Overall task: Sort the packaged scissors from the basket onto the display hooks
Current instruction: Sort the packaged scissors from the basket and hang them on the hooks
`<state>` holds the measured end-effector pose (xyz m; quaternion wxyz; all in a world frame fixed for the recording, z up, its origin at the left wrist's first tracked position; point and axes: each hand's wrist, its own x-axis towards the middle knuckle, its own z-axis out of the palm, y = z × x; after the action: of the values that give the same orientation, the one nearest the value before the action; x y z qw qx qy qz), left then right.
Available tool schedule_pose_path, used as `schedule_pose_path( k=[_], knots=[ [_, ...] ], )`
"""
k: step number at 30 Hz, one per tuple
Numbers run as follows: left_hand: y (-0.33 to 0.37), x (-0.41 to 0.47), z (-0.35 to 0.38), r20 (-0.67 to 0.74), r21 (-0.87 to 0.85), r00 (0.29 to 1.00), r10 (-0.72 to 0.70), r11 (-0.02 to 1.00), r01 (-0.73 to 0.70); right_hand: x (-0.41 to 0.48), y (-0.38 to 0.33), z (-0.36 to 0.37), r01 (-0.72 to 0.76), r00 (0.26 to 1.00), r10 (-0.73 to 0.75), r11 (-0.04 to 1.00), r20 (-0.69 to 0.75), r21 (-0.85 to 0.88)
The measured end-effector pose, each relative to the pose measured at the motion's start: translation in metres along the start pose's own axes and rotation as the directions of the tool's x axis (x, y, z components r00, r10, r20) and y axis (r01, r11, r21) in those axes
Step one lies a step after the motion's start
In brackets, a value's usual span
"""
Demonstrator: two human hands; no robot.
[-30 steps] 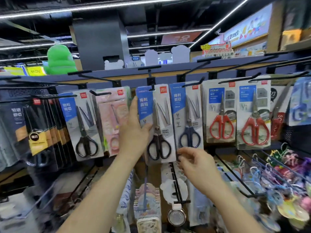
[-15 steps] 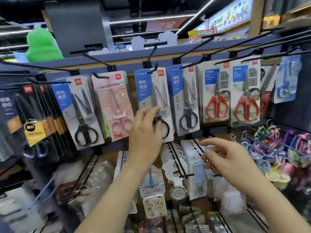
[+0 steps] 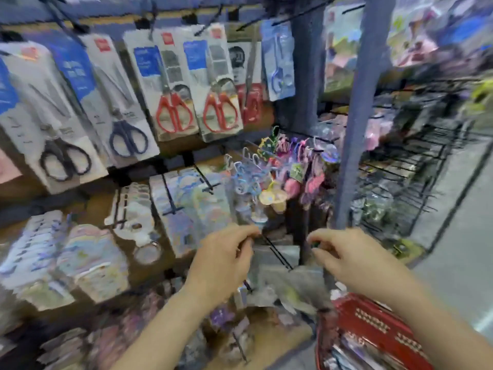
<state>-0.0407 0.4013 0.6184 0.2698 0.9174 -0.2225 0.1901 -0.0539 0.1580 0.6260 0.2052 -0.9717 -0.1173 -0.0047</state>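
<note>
Packaged scissors hang on black display hooks across the top: a black-handled pack point(image 3: 57, 124), a navy-handled pack point(image 3: 117, 108), and two red-handled packs point(image 3: 170, 86) point(image 3: 216, 84). A red basket point(image 3: 373, 332) holding more packs sits at the lower right. My left hand point(image 3: 224, 263) and my right hand point(image 3: 352, 260) hang in mid-air below the scissors, above the basket's left side. Both have loosely curled fingers and nothing in them. The view is blurred by motion.
Below the scissors hang sticker packs point(image 3: 88, 260) and colourful keychains point(image 3: 280, 166) on long protruding hooks point(image 3: 274, 252). A blue upright post point(image 3: 357, 129) stands right of centre, with a black wire rack point(image 3: 405, 169) beyond it. Grey floor lies at far right.
My view has swung down and to the right. Both hands dropped from the hanging black-handled pack toward the red basket, which has come into view.
</note>
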Motion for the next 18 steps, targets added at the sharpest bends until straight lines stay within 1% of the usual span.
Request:
schedule_pose_path(
  k=[3, 5, 7, 11, 15, 16, 18],
  knots=[
    [0.034, -0.001, 0.073, 0.128, -0.014, 0.992, 0.004, 1.000, -0.002, -0.038, 0.078, 0.010, -0.101, 0.995, 0.102, 0.993, 0.017, -0.054],
    [0.053, -0.003, 0.125, 0.236, -0.030, 0.972, -0.009, 0.999, 0.016, -0.067, 0.129, 0.019, -0.207, 0.978, 0.207, 0.978, 0.023, -0.017],
    [0.071, -0.004, 0.174, 0.332, -0.062, 0.943, -0.005, 0.998, 0.028, -0.096, 0.174, 0.029, -0.337, 0.940, 0.335, 0.942, 0.070, 0.011],
    [0.089, -0.007, 0.268, 0.479, -0.123, 0.877, 0.025, 0.992, 0.039, -0.142, 0.255, 0.067, -0.562, 0.826, 0.554, 0.822, 0.105, 0.088],
    [0.081, -0.009, 0.371, 0.648, -0.111, 0.761, -0.026, 0.985, 0.128, -0.170, 0.323, 0.124, -0.738, 0.674, 0.723, 0.654, 0.150, 0.165],
    [0.079, -0.011, 0.385, 0.674, -0.090, 0.736, -0.060, 0.982, 0.163, -0.174, 0.329, 0.132, -0.768, 0.639, 0.753, 0.611, 0.159, 0.191],
    [0.065, -0.016, 0.437, 0.728, -0.055, 0.677, -0.107, 0.976, 0.213, -0.178, 0.357, 0.166, -0.822, 0.560, 0.811, 0.519, 0.168, 0.236]
  ],
)
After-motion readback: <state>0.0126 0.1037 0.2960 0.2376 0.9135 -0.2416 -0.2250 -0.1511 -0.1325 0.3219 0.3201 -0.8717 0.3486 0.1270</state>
